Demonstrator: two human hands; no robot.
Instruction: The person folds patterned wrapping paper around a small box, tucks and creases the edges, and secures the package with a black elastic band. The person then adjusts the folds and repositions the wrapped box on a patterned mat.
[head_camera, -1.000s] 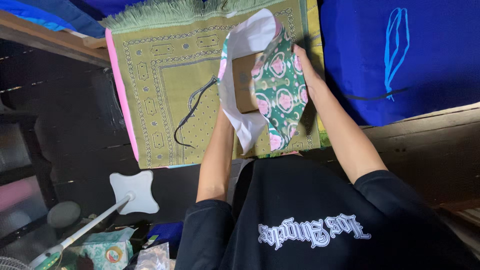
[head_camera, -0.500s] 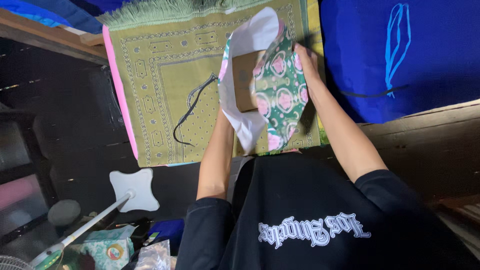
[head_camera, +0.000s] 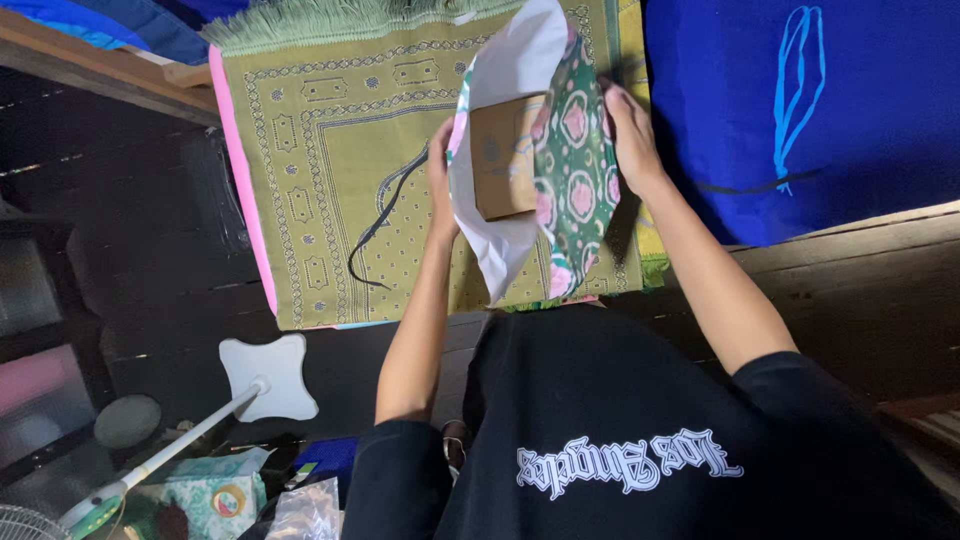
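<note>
- Left hand (head_camera: 440, 180) grips the left edge of the wrapping paper (head_camera: 510, 60), white side up, fingers curled round it; thumb side mostly hidden, so how firmly it holds is hard to read.
- Right hand (head_camera: 630, 135) lies flat on the green patterned face of the same sheet, fingers spread, pressing the right flap up and over; a press more than a pinch.
- Cardboard box (head_camera: 505, 155) sits in the middle, between the two raised flaps, partly covered on the right by the green flap.
- All of this is held over the olive prayer rug (head_camera: 320, 180) with its fringe at the far end and pink edge on the left; cannot tell if the box rests on the rug or is lifted just off it.
- Thin black cord (head_camera: 385, 215) lies on the rug just left of the left hand, untouched.
- Blue cloth (head_camera: 800, 110) to the right of the rug, not involved.
- White fan base (head_camera: 265, 375) and tissue box (head_camera: 215, 490) on the dark floor, well apart from the work.
- Step, as I read it: folding paper round the box, right flap closing, left flap open.
- Next move calls for keeping the box centred while the flaps meet, with paper pulled snug and no slack at the near end.
</note>
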